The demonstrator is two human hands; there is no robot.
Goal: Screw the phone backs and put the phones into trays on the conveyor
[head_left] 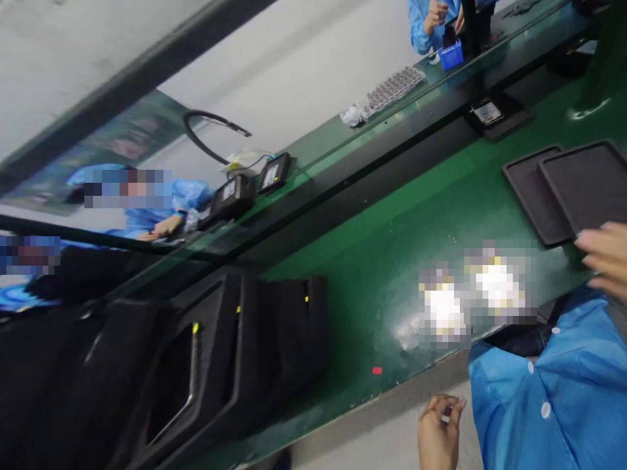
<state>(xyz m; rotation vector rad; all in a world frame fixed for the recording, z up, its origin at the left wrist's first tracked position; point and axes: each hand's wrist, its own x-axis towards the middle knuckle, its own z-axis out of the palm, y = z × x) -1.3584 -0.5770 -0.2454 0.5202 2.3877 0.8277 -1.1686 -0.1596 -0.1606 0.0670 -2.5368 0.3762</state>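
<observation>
My left hand (439,429) hangs in front of the green bench's near edge, its fingers curled and the thumb tip close to a fingertip; nothing shows between them. At the right edge, my right hand (607,258) is partly cut off and slightly blurred, with its fingers stretched out. It is nearest to two overlapping black trays, a front tray (588,186) and a rear tray (531,196). Two pixelated items, a left one (443,303) and a right one (498,287), lie on the green bench (372,274) between my hands. A small red piece (377,370) lies near the edge.
Black foam trays (284,320) stand at the left; one bears a flat dark-screened device (176,385). Another tray holding a device (490,112) sits farther back. Across a raised ledge, co-workers in blue work near a blue box (450,55) and a gridded tray (394,90).
</observation>
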